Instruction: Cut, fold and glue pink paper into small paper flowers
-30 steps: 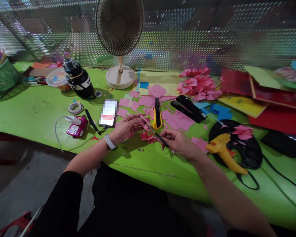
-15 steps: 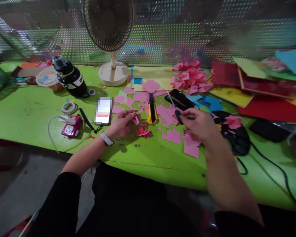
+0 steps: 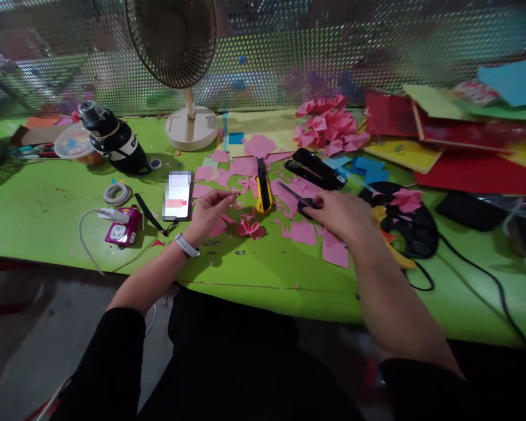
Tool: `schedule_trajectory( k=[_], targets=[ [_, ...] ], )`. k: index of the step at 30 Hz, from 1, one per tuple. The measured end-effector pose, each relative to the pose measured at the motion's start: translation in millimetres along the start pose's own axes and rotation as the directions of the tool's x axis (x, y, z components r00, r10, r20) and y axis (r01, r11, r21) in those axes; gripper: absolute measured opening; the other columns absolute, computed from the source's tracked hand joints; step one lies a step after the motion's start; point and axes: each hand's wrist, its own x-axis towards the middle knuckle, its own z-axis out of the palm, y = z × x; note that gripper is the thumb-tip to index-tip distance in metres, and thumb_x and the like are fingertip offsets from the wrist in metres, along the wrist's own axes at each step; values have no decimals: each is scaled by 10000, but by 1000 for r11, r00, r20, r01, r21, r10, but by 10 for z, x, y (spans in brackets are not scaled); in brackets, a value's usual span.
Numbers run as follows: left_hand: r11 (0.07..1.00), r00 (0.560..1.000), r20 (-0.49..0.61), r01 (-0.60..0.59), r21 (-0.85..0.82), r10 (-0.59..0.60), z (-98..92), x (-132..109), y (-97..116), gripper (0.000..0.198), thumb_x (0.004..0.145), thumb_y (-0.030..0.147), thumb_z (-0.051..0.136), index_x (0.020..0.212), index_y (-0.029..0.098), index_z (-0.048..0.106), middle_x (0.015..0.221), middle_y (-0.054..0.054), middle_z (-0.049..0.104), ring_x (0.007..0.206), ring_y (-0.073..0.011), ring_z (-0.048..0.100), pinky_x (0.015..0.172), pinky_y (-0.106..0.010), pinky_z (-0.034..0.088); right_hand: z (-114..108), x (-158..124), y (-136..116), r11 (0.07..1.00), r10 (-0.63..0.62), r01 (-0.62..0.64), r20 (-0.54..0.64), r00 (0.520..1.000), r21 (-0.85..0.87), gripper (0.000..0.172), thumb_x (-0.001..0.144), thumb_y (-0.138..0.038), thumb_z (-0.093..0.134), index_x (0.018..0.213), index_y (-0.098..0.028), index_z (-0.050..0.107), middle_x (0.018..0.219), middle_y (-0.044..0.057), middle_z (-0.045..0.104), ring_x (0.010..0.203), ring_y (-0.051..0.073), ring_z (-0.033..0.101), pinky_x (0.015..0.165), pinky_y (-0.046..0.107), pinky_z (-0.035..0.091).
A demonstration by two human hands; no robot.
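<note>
My left hand (image 3: 211,211) is closed in a pinch above the paper scraps. Something tiny shows at its fingertips, too small to name. In my right hand (image 3: 342,215) is a pair of black-handled scissors (image 3: 305,202), blades pointing up and left. A folded pink paper flower (image 3: 251,229) lies on the green table (image 3: 254,275) between the hands. Beyond it is a yellow and black utility knife (image 3: 263,190) among pink paper pieces (image 3: 304,232). A black stapler (image 3: 315,168) lies just past the scissors.
A phone (image 3: 177,196), pink power adapter (image 3: 123,227), tape roll (image 3: 116,193) and black bottle (image 3: 114,140) stand or lie left. A fan (image 3: 191,130) stands behind. Pink folded flowers (image 3: 328,126) are heaped at the back. Coloured paper (image 3: 477,172) and a black cable (image 3: 486,275) lie right.
The pink paper at my left fingertips no longer shows there. My right hand has lowered the scissors, whose blades now lean further left. The whole view has shifted slightly.
</note>
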Motion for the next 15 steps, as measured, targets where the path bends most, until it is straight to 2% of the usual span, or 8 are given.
schedule_trajectory(
  k=[5,7,8,9,10,12,15],
  targets=[
    [989,998,2,64,-131,-64,9,-15,10,94,825,259,787,877,193,746,910,-13,747,837,-99,675,822,-274,535,-94,-15,0,999,33,-34,32,999,16,375,811,-566,731,882,-197,732,946,156,719,834,322,666,645,399,458],
    [970,994,12,107,-216,-107,21,-18,-4,117,814,269,797,874,186,740,900,-10,748,824,-96,684,786,-260,535,-151,-56,-79,990,42,-38,-28,999,136,315,842,-505,712,901,-196,733,945,143,731,856,315,669,688,416,484],
    [960,992,20,123,-252,-122,30,-24,-11,126,808,267,802,871,181,736,894,-10,749,817,-93,687,775,-253,534,-169,-87,-140,968,30,-14,-62,998,252,291,858,-479,696,922,-197,734,942,133,736,848,297,671,703,417,500],
    [950,991,29,137,-279,-134,41,-32,-16,135,801,263,808,871,176,733,887,-9,750,808,-88,689,768,-247,534,-177,-126,-217,920,9,21,-77,997,390,278,872,-463,681,948,-200,733,942,122,741,834,276,674,712,413,517],
    [943,989,36,150,-298,-146,54,-44,-19,146,794,259,814,872,171,728,881,-9,751,802,-86,691,765,-243,534,-177,-170,-306,836,-34,64,-65,997,545,284,880,-468,673,969,-205,731,941,111,744,810,253,677,707,401,536],
    [935,984,46,178,-306,-172,81,-77,-21,170,779,254,826,870,164,714,869,-7,753,787,-85,695,757,-241,535,-162,-262,-510,619,-164,75,35,986,782,332,873,-516,686,1000,-212,725,975,103,748,803,228,691,687,380,567],
    [940,981,45,191,-282,-186,120,-133,-24,219,762,268,841,891,173,691,870,-5,761,767,-91,700,742,-247,535,-144,-363,-802,421,-300,12,127,945,907,375,833,-545,743,1009,-215,717,984,90,752,816,210,712,708,369,591]
  ],
)
